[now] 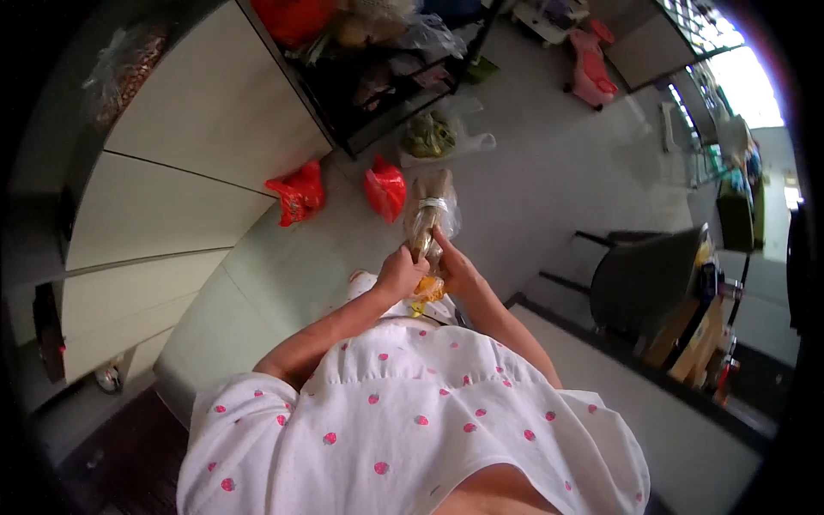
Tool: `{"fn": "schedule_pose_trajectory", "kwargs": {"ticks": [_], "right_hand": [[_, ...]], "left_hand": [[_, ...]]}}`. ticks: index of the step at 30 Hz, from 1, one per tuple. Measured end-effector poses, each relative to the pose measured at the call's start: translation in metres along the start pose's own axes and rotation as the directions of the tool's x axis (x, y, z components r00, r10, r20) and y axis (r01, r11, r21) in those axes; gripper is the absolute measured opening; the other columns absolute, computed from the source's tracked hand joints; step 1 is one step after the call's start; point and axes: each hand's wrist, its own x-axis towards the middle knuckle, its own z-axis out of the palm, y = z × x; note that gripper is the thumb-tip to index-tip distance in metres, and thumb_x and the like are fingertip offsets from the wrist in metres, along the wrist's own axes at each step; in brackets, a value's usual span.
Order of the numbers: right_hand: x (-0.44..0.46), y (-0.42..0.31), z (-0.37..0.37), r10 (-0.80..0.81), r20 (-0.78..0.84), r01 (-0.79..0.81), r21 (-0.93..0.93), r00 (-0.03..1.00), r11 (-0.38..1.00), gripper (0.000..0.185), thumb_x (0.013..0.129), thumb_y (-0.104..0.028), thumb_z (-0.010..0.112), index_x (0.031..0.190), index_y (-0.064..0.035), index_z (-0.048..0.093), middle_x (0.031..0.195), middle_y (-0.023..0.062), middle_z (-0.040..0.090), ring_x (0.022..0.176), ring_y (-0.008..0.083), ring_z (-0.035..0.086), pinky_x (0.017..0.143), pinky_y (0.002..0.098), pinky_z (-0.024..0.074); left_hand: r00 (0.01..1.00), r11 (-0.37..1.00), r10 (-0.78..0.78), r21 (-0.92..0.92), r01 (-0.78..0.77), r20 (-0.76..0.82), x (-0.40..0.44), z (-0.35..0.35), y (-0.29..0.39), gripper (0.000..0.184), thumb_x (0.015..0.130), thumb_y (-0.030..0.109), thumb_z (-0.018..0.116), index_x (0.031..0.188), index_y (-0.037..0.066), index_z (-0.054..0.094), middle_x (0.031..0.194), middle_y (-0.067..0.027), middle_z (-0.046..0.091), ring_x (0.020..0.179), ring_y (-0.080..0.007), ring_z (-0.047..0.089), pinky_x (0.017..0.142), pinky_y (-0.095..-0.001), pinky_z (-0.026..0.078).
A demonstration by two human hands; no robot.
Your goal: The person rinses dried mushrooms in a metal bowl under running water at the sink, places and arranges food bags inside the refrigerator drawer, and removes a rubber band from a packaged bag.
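In front of my body, both hands hold a long, light-brown bundle (433,186) wrapped in clear plastic. A white band circles it near the middle; what is inside cannot be made out. My left hand (402,273) has its fingers closed around the near end. From the other side, my right hand (459,266) grips the same end, its thumb lying along the plastic. Just below the hands, an orange-yellow thing in clear plastic (429,289) shows near my lap, partly hidden.
On the floor ahead stand two red plastic bags (298,194) and a clear bag of green vegetables (429,136). Behind them is a black rack (356,137) with produce. Pale cabinets (197,129) line the left; a dark chair (644,279) stands right. A pink ride-on toy (590,69) is farther back.
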Motion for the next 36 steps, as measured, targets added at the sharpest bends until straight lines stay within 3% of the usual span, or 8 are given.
{"fn": "schedule_pose_trajectory", "kwargs": {"ticks": [7, 11, 22, 25, 27, 30, 34, 36], "right_hand": [[0.005, -0.076, 0.041, 0.060, 0.067, -0.052, -0.113, 0.996, 0.992, 0.061, 0.079, -0.052, 0.056, 0.109, 0.0007, 0.052, 0.098, 0.0133, 0.060, 0.087, 0.0257, 0.059, 0.079, 0.0386, 0.0483], [0.032, -0.116, 0.080, 0.037, 0.012, -0.033, -0.216, 0.999, 0.976, 0.058, 0.080, -0.048, 0.057, 0.111, 0.0006, 0.051, 0.099, 0.0136, 0.059, 0.088, 0.0256, 0.058, 0.080, 0.0377, 0.0472], [0.145, -0.176, 0.097, 0.036, 0.093, -0.004, -0.321, 0.995, 0.947, 0.054, 0.082, -0.039, 0.057, 0.112, 0.0047, 0.046, 0.100, 0.0151, 0.057, 0.088, 0.0259, 0.057, 0.079, 0.0375, 0.0464], [0.163, -0.199, 0.093, 0.053, 0.107, -0.013, -0.342, 0.993, 0.940, 0.052, 0.083, -0.037, 0.057, 0.112, 0.0048, 0.046, 0.100, 0.0150, 0.056, 0.089, 0.0254, 0.057, 0.079, 0.0377, 0.0465], [0.173, -0.220, 0.087, 0.079, 0.065, -0.034, -0.516, 0.995, 0.856, 0.052, 0.083, -0.035, 0.057, 0.114, 0.0047, 0.044, 0.103, 0.0148, 0.055, 0.092, 0.0249, 0.056, 0.081, 0.0376, 0.0463], [0.174, -0.243, 0.102, 0.152, 0.180, -0.047, -0.483, 0.972, 0.875, 0.053, 0.083, -0.035, 0.057, 0.116, 0.0036, 0.042, 0.107, 0.0142, 0.053, 0.094, 0.0251, 0.055, 0.083, 0.0372, 0.0460], [0.212, -0.264, 0.096, 0.210, 0.201, -0.066, -0.554, 0.957, 0.830, 0.055, 0.083, -0.036, 0.057, 0.120, 0.0015, 0.041, 0.110, 0.0138, 0.052, 0.096, 0.0262, 0.054, 0.084, 0.0377, 0.0452], [0.218, -0.270, 0.105, 0.178, 0.067, -0.103, -0.600, 0.982, 0.793, 0.055, 0.082, -0.037, 0.057, 0.121, -0.0004, 0.041, 0.111, 0.0132, 0.052, 0.099, 0.0271, 0.052, 0.086, 0.0384, 0.0440]], "left_hand": [[0.960, 1.000, -0.022, 0.016, 0.027, -0.278, 0.034, 0.001, 0.044, 0.037, 0.071, 0.017, 0.058, 0.099, -0.005, 0.050, 0.083, -0.0273, 0.058, 0.081, -0.0432, 0.056, 0.072, -0.0474, 0.045], [0.941, 0.997, -0.013, 0.061, 0.036, -0.338, 0.081, -0.012, 0.036, 0.052, 0.073, 0.022, 0.059, 0.115, -0.001, 0.039, 0.077, -0.0248, 0.060, 0.073, -0.0399, 0.059, 0.064, -0.0475, 0.048], [0.859, 0.987, -0.149, -0.126, 0.100, -0.490, 0.176, -0.035, 0.031, 0.055, 0.070, 0.019, 0.064, 0.114, -0.002, 0.039, 0.077, -0.0242, 0.059, 0.071, -0.0402, 0.058, 0.063, -0.0471, 0.047], [0.764, 0.987, -0.086, -0.156, -0.020, -0.639, 0.203, -0.018, 0.025, 0.060, 0.070, 0.018, 0.064, 0.118, -0.004, 0.036, 0.078, -0.0244, 0.059, 0.071, -0.0401, 0.059, 0.063, -0.0458, 0.047], [0.722, 0.993, -0.040, -0.107, -0.048, -0.691, 0.219, -0.009, 0.027, 0.066, 0.071, 0.020, 0.064, 0.123, -0.006, 0.032, 0.079, -0.0244, 0.059, 0.070, -0.0394, 0.059, 0.062, -0.0460, 0.047], [0.694, 0.978, -0.199, -0.188, 0.093, -0.691, 0.244, 0.007, 0.038, 0.069, 0.071, 0.022, 0.063, 0.126, -0.004, 0.029, 0.078, -0.0242, 0.059, 0.070, -0.0390, 0.059, 0.062, -0.0465, 0.047], [0.645, 0.954, -0.263, -0.291, 0.066, -0.717, 0.284, 0.022, 0.030, 0.073, 0.071, 0.023, 0.062, 0.129, -0.003, 0.026, 0.079, -0.0238, 0.059, 0.070, -0.0389, 0.059, 0.062, -0.0475, 0.047], [0.669, 0.922, -0.365, -0.351, 0.164, -0.648, 0.298, 0.019, 0.029, 0.076, 0.070, 0.023, 0.062, 0.130, -0.003, 0.024, 0.079, -0.0240, 0.059, 0.069, -0.0390, 0.059, 0.060, -0.0472, 0.047]]}}
